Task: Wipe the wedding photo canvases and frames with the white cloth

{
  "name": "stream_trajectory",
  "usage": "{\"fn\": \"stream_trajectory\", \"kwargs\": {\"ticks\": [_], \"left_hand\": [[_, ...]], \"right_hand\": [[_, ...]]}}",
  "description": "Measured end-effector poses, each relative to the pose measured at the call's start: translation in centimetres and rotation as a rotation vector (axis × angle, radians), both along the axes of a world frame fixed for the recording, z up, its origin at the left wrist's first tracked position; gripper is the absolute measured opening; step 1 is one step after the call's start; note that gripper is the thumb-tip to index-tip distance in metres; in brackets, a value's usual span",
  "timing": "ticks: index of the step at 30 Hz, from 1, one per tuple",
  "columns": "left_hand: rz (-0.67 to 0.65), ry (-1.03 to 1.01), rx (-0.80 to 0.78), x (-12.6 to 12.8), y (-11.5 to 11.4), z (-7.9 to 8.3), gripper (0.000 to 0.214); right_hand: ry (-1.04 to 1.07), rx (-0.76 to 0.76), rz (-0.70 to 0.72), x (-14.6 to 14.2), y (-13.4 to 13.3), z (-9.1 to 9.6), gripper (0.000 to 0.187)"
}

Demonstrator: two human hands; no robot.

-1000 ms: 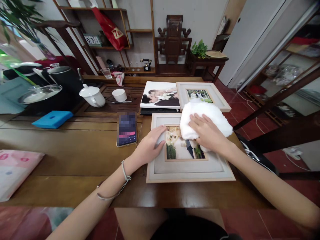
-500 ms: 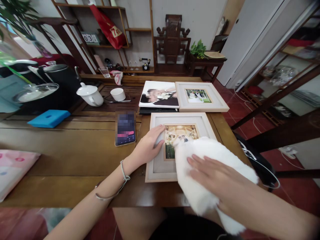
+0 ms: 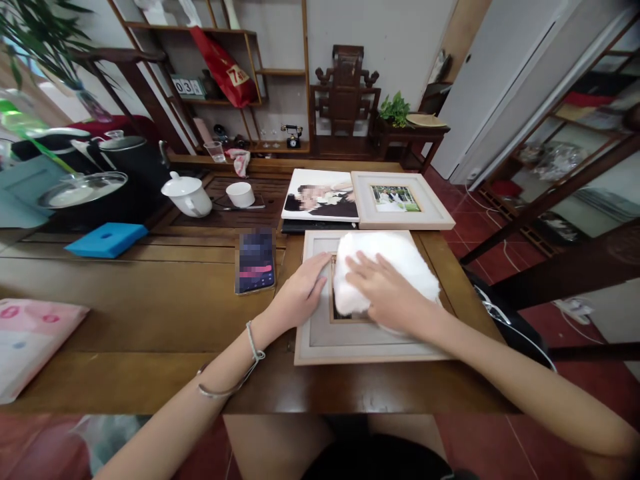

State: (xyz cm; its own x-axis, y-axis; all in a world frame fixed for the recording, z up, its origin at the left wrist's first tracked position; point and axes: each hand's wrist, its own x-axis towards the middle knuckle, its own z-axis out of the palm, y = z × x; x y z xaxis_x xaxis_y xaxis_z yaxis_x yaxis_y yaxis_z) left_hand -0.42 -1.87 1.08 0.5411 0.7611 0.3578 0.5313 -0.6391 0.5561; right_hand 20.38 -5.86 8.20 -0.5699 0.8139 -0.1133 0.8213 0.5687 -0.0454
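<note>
A light wooden picture frame [image 3: 320,355] lies flat near the table's front edge. My left hand [image 3: 303,291] is open, its fingers stretched over the frame's left border. A fluffy white cloth [image 3: 405,257] covers most of the photo inside. With fingers spread across its top, my right hand [image 3: 383,290] holds this cloth against the frame; its thumb is hidden. Directly behind are a white photo panel [image 3: 323,211] and a second framed photo [image 3: 430,217], side by side. A phone [image 3: 257,263] lies left of the near frame.
On the left stand a black kettle [image 3: 133,163], a lidded white cup [image 3: 187,197] and a small white bowl [image 3: 241,194]. A blue block [image 3: 107,240] and a pink-and-white packet [image 3: 37,343] lie on the wooden table [image 3: 165,300]. A black bag [image 3: 505,320] is beyond the right edge.
My right hand and the white cloth have moved left and away from me, up over the photo. The cloth no longer hangs over the table's front edge. My left hand stays on the frame.
</note>
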Motion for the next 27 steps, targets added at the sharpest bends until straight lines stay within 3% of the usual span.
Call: {"fn": "stream_trajectory", "kwargs": {"ticks": [5, 9, 13, 18, 23, 27], "left_hand": [[0.017, -0.025, -0.029, 0.0, 0.0, -0.2, 0.045], [0.016, -0.008, -0.034, 0.0, -0.1, -0.2, 0.046], [0.016, 0.012, -0.044, 0.1, -0.2, 0.1, 0.047], [0.043, -0.027, -0.109, 0.2, -0.1, 0.4, 0.046], [0.056, -0.110, -0.196, 0.2, -0.1, 0.9, 0.046], [0.059, -0.153, -0.242, 0.1, -0.2, 1.1, 0.046]], "right_hand": [[0.044, -0.188, 0.215, 0.0, -6.3, 1.4, 0.064], [0.108, -0.194, 0.269, 2.6, -9.7, 2.3, 0.074], [-0.007, -0.097, 0.112, 3.5, -8.4, 2.3, 0.074], [-0.160, 0.041, -0.100, -0.1, -4.1, 1.3, 0.058], [-0.154, 0.091, 0.039, -5.0, -4.2, 0.2, 0.046], [-0.082, 0.215, 0.241, -5.9, -6.4, 0.0, 0.034]]}}
